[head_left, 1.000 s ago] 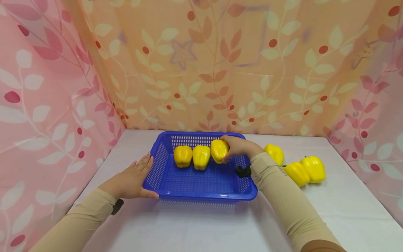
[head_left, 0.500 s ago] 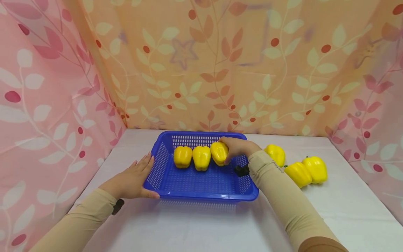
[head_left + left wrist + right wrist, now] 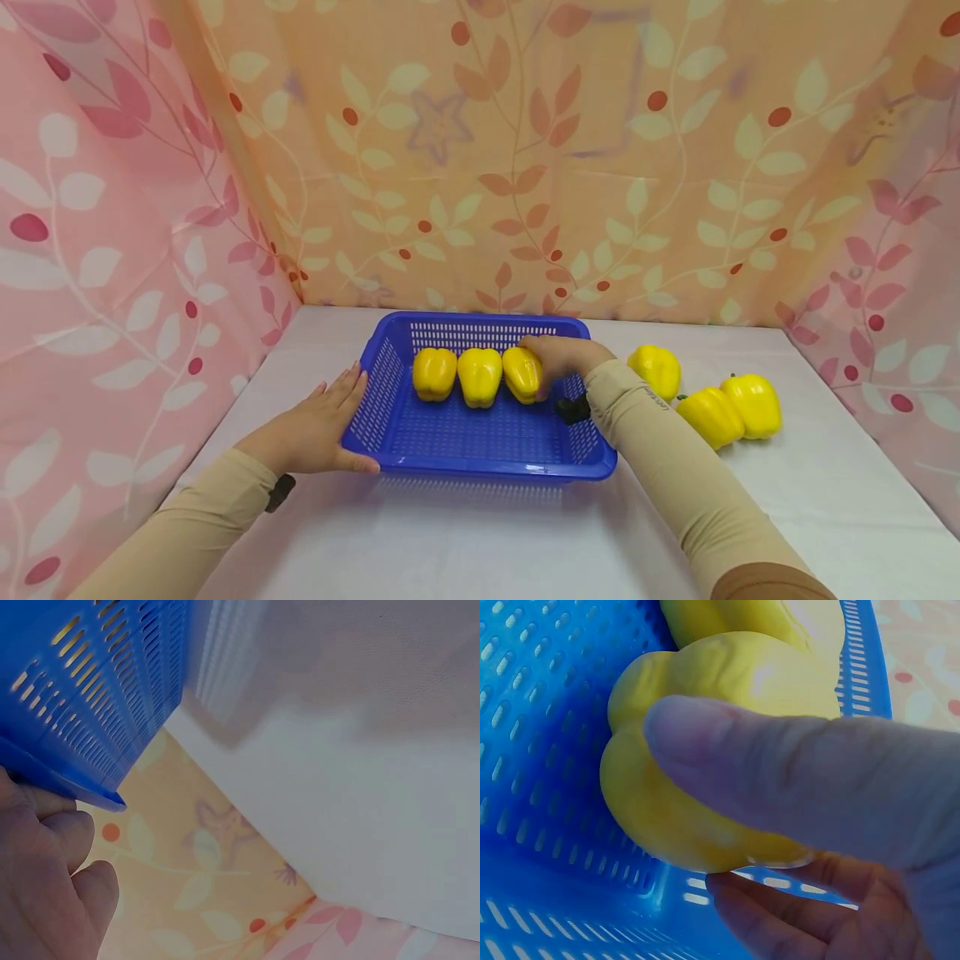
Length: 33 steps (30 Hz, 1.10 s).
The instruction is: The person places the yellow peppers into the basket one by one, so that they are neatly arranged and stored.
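my right hand point(image 3: 562, 357) grips a yellow pepper point(image 3: 521, 375), the thumb point(image 3: 780, 769) laid across one side of it and the other fingers point(image 3: 772, 922) bent round the opposite side. this pepper is inside the blue basket point(image 3: 480, 467), toward its right end and a little tilted; i cannot tell whether its underside touches the basket floor. just beside it, to the left, sits a middle pepper point(image 3: 480, 377), and next to that one an end pepper point(image 3: 435, 374) of a slightly deeper yellow, so the three make a row across the back half of the basket. my left hand point(image 3: 315, 427) rests on the basket's left side, its fingers loosely stretched along the rim and the thumb lying at the near left corner, wrapped round nothing. a black strap piece point(image 3: 574, 409) shows at my right wrist and a black clip point(image 3: 280, 492) at my left, by the ends of my beige sleeves point(image 3: 675, 467); small dark lettering runs along the right one. past my right forearm, outside the basket, a lone pepper point(image 3: 657, 372) lies on the white tabletop point(image 3: 480, 542), partly behind the sleeve. nearer me and farther right, a front pepper point(image 3: 708, 418) leans against an outer pepper point(image 3: 753, 406). behind everything hangs an orange leaf-patterned curtain point(image 3: 480, 167), with pink cloth point(image 3: 112, 250) at both sides.
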{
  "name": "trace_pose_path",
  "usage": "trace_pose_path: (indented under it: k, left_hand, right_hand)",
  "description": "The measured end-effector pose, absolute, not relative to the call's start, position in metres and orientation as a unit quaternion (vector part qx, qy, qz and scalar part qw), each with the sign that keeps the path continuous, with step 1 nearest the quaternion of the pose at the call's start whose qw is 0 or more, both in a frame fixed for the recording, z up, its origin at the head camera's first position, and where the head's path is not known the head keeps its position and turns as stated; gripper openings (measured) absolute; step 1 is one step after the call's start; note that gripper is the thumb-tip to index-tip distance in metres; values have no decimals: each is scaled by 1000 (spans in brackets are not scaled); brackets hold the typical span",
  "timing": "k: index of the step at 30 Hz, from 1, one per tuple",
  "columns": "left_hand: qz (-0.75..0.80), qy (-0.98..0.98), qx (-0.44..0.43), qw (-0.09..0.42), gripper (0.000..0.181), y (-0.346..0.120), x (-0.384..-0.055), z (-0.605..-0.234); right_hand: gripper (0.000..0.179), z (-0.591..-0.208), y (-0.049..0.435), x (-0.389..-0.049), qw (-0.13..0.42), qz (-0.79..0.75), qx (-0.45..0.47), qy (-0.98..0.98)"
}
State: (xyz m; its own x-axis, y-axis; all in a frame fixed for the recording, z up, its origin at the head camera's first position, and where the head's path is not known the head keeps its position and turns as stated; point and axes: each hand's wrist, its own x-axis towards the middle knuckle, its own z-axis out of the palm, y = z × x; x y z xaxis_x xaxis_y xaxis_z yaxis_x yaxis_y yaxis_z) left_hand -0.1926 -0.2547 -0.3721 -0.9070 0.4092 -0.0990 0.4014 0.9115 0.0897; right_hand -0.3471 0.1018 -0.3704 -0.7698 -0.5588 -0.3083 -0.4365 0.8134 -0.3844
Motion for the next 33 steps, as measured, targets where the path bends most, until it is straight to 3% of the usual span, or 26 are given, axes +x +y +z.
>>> trace_pose_path:
  k: [16,25,33]
  left_hand:
    - [41,975,209,58,124,-253,-190,-369]
    - [41,974,213,61,125,-252,-188,-365]
    - [42,974,212,60,124,-251,-187,-363]
  right_hand:
    - [92,-369,101,-342,221,-140,-258,930]
    - [88,-367,100,-342,213,-123,-268,931]
    - [73,-367,101,-342,206,-119,-252,938]
